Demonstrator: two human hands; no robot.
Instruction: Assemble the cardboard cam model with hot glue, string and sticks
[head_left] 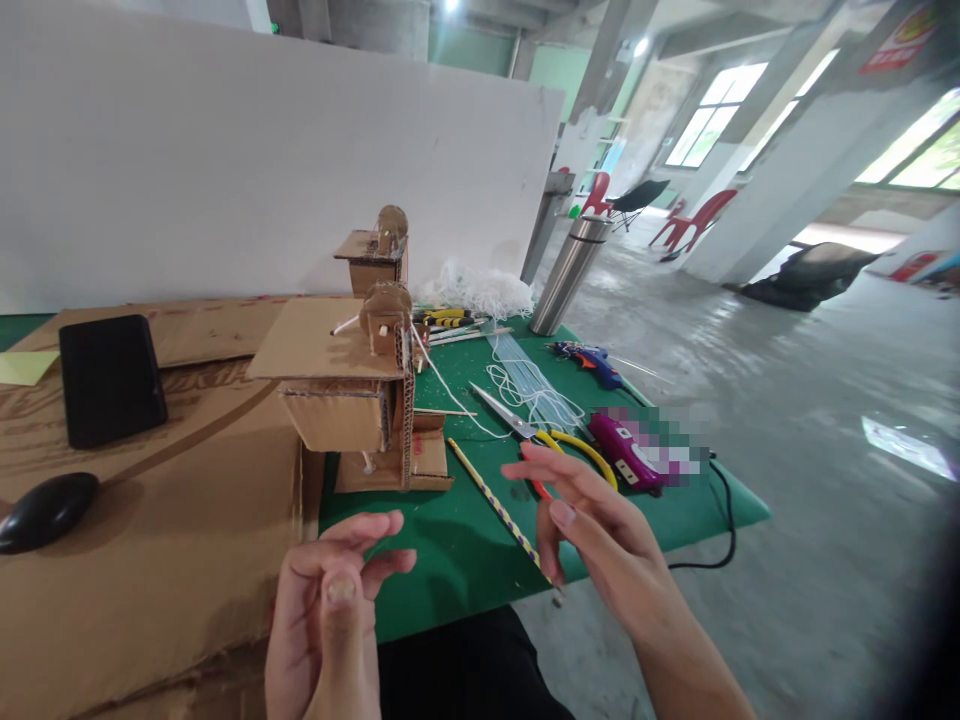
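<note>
Left hand (319,605), loosely curled and empty, by the counter's (424,590) front edge; right hand (596,515), fingers parted and empty, near the pencil (495,504) reaching that edge.

Daylight glares through overexposed windows (716,115) beyond the counter's (427,590) right edge, gleaming on the floor (795,380). Pillars (832,150) lean, stretched by wide-angle distortion; pixelation masks part of the purple device (624,450).

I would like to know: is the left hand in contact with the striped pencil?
Apart. The head view shows a strip of green table surface between the left hand's fingertips and the striped pencil.
</note>
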